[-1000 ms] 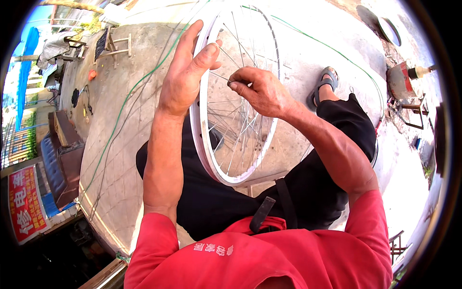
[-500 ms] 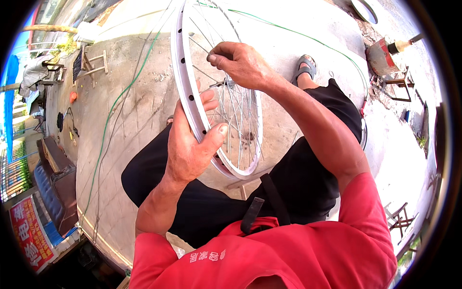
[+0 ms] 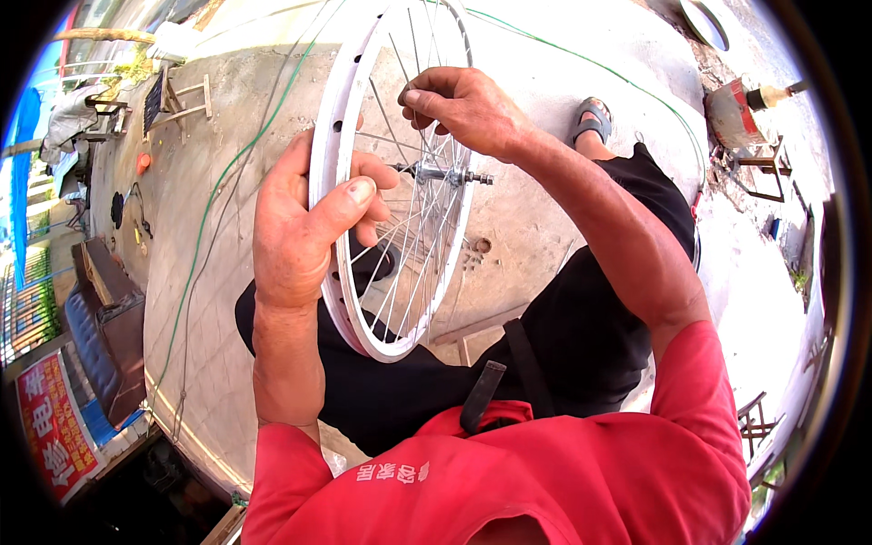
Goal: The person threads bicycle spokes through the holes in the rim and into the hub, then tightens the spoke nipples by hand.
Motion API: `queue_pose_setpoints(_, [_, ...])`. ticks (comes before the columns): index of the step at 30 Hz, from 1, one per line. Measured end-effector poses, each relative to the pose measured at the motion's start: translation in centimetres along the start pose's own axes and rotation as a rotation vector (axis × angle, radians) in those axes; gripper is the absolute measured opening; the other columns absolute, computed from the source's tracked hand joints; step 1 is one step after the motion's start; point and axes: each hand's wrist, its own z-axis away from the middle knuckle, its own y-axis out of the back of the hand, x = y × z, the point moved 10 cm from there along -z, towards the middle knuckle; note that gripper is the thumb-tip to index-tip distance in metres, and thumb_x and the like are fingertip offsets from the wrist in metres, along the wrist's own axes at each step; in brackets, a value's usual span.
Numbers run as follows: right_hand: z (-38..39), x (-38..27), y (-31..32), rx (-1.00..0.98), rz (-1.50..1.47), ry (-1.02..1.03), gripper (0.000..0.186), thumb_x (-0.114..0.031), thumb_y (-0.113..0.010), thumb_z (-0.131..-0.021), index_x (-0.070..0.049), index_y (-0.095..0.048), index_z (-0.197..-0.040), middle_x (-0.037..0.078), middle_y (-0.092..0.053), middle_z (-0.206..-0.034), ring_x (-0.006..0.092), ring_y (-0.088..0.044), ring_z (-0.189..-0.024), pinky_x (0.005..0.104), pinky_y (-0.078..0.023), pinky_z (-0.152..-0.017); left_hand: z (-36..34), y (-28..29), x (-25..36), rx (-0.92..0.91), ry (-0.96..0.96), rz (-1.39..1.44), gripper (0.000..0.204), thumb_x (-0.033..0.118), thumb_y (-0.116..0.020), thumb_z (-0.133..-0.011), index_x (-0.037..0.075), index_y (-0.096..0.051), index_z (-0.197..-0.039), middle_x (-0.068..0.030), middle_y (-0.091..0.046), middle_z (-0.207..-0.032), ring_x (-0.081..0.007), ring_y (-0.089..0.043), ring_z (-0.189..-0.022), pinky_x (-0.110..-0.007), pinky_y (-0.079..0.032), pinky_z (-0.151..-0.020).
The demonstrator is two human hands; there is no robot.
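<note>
The white bicycle wheel (image 3: 350, 163) stood upright over the person's lap, steadied by the left hand (image 3: 304, 222) wrapped around its rim. Just above the hub axle (image 3: 445, 174), the right hand (image 3: 463, 109) pinched a thin spoke (image 3: 434, 145) between closed fingertips, keeping it aligned.

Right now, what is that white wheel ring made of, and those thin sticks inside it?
The white rim, gripped by the left hand, looks like painted metal: glossy, thin-walled, with punched holes. The spokes look like bare steel wire: thin, straight, silvery, glinting. The right hand pinches one. The axle at the hub looks like grey threaded metal.
</note>
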Motion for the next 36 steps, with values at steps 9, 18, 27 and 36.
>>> queue_pose_setpoints(9, [2.0, -2.2, 0.0, 0.130, 0.285, 0.197, 0.032, -0.025, -0.065, -0.100, 0.000, -0.071, -0.118, 0.017, -0.076, -0.106, 0.0249, -0.075, -0.095, 0.0383, -0.059, -0.088, -1.8, 2.8, 0.1, 0.010, -0.080, -0.130, 0.055, 0.026, -0.064, -0.095, -0.007, -0.054, -0.137, -0.0175, -0.073, -0.103, -0.0171, -0.071, -0.083, -0.030, -0.057, -0.075])
queue_pose_setpoints(18, [9.4, -3.7, -10.4, -0.333, 0.433, 0.566, 0.025, -0.015, -0.074, -0.085, -0.009, -0.068, -0.108, 0.009, -0.063, -0.098, 0.0308, -0.069, -0.093, 0.0439, -0.058, -0.078, -3.4, 3.6, -0.1, -0.010, -0.095, -0.099, 0.061, 0.038, -0.050, -0.105, -0.008, -0.047, -0.144, -0.0207, -0.071, -0.109, -0.0209, -0.071, -0.089, -0.033, -0.056, -0.077])
queue_pose_setpoints(27, [9.0, -4.0, -11.6, -0.183, 0.438, 0.681, 0.019, -0.020, -0.075, -0.086, -0.010, -0.069, -0.101, 0.007, -0.060, -0.093, 0.0277, -0.068, -0.087, 0.0406, -0.058, -0.073, -4.2, 4.0, -0.2, -0.045, -0.104, -0.105, 0.063, 0.041, -0.050, -0.105, -0.008, -0.046, -0.145, -0.0218, -0.070, -0.112, -0.0222, -0.071, -0.091, -0.034, -0.057, -0.078])
queue_pose_setpoints(36, [8.6, -3.4, -11.8, -0.232, 0.480, 0.638, 0.020, -0.021, -0.075, -0.088, -0.009, -0.068, -0.103, 0.008, -0.064, -0.094, 0.0291, -0.069, -0.090, 0.0422, -0.056, -0.079, -4.4, 2.9, 0.0, -0.077, -0.093, -0.103, 0.067, 0.045, -0.049, -0.105, -0.009, -0.045, -0.146, -0.0221, -0.070, -0.113, -0.0237, -0.071, -0.094, -0.033, -0.057, -0.077])
